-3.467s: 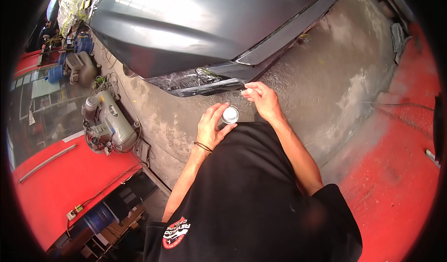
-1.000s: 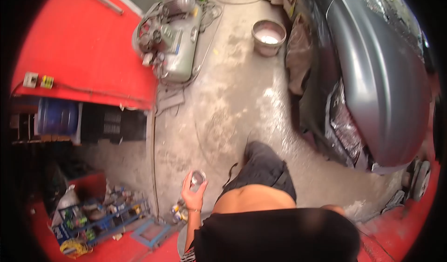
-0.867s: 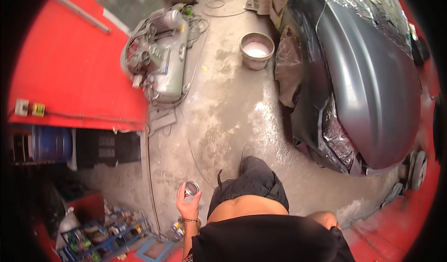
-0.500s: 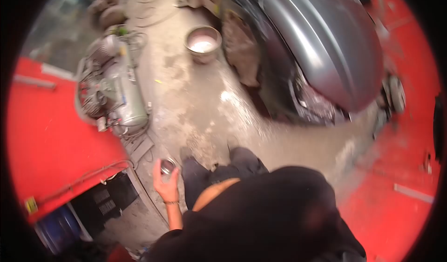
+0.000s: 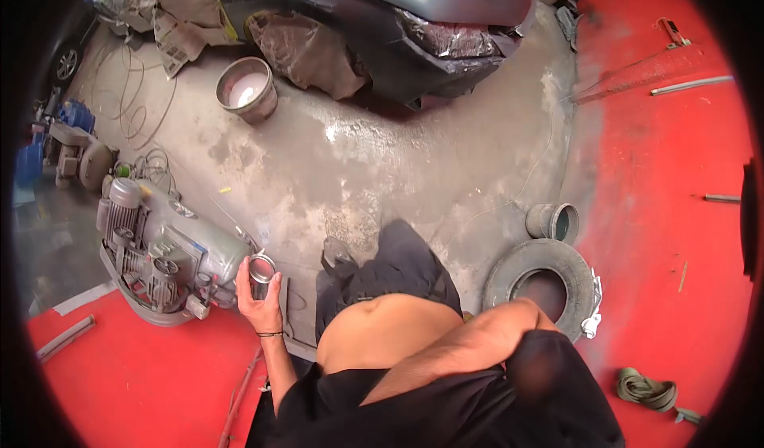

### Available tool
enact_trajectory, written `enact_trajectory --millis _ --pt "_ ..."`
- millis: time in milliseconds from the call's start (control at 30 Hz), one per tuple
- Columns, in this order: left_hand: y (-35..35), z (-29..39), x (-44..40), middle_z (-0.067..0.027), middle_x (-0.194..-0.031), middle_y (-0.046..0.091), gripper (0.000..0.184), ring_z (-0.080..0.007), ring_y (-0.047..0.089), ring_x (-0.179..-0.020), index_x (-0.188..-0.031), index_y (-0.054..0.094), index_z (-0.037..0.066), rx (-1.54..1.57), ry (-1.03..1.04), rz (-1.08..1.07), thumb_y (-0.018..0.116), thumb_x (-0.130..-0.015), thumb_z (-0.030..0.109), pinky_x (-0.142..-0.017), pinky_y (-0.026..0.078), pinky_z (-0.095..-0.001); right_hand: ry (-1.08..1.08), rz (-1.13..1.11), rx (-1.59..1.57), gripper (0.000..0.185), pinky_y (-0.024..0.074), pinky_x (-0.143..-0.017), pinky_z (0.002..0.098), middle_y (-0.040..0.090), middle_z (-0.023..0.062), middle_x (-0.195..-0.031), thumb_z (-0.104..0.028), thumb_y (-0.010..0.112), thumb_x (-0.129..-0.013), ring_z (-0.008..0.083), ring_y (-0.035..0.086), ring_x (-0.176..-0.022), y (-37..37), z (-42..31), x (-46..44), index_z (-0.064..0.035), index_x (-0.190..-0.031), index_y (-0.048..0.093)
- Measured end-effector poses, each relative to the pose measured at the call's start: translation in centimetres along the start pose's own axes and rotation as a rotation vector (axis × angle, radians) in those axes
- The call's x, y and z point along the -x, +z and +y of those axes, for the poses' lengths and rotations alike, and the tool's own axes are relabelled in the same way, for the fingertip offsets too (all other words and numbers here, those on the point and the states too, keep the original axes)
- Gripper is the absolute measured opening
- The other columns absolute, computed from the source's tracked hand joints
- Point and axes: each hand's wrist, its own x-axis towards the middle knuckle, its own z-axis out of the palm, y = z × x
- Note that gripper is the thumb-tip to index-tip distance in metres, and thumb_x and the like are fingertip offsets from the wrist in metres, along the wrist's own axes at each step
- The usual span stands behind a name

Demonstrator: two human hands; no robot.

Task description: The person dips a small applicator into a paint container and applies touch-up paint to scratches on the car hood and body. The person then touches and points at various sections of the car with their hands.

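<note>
On the left, my left hand (image 5: 259, 298) is closed around a small round metal can (image 5: 262, 270), its open top facing up. The fingers and thumb grip the can's sides; what it contains I cannot make out. My right forearm (image 5: 454, 352) bends across my bare belly and runs in under the lifted black shirt (image 5: 477, 404). The cloth hides my right hand, so its fingers and anything in them do not show.
An air compressor (image 5: 187, 245) stands left of my left hand. Ahead are a bucket (image 5: 259, 107) of pale liquid and a grey car (image 5: 334, 18) with masking paper. A tyre (image 5: 501, 277), an open container (image 5: 544, 222) and a rolled strap (image 5: 645, 390) lie right.
My view has swung right, bringing the tyre and strap into sight. The shirt is raised higher, baring the belly, and my right forearm now shows. The can remains in my left hand.
</note>
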Motion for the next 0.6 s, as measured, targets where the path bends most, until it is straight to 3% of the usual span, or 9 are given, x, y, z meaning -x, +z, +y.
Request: enact_trajectory --millis 133,267,500,600 --pt "0.4 -2.0 0.3 -0.0204 -0.148 0.071 0.074 -0.0323 0.068 -0.136 -0.152 0.068 -0.001 0.062 0.027 -0.089 0.096 -0.084 0.006 -0.116 0.053 -0.0424 -0.016 0.186 0.001 0.022 0.0629 -0.083 0.0446 0.082 0.0191 -0.102 -0.017 0.071 -0.099 0.0338 0.08 -0.094 2.7 2.0 -0.3 0.001 -0.109 0.079" --pt "1.6 0.2 1.0 -0.0197 -0.146 0.072 0.073 -0.0321 0.07 -0.135 -0.15 0.069 -0.001 0.107 0.092 -0.187 0.097 -0.084 0.01 -0.106 0.057 -0.0406 -0.018 0.452 -0.098 0.022 0.0631 -0.084 0.0454 0.082 0.0195 -0.101 -0.017 0.071 -0.099 0.0347 0.08 -0.094 6.5 5.4 2.2 0.0012 -0.107 0.079" --pt "4.3 4.2 3.7 -0.0185 -0.146 0.073 0.075 -0.0296 0.072 -0.128 -0.15 0.071 0.003 0.142 0.223 -0.348 0.1 -0.083 0.017 -0.099 0.059 -0.0399 -0.125 1.252 -0.454 0.022 0.0634 -0.085 0.0469 0.082 0.0202 -0.098 -0.017 0.07 -0.099 0.0363 0.081 -0.093 12.7 14.9 8.3 0.0014 -0.104 0.08" --pt "5.3 5.5 4.7 -0.0181 -0.147 0.073 0.074 -0.0285 0.072 -0.128 -0.15 0.071 0.004 0.14 0.341 -0.372 0.1 -0.083 0.019 -0.097 0.059 -0.0395 -0.142 1.519 -0.441 0.022 0.0636 -0.085 0.0475 0.082 0.0205 -0.097 -0.017 0.069 -0.098 0.037 0.081 -0.093 14.2 20.7 10.0 0.0015 -0.103 0.08"
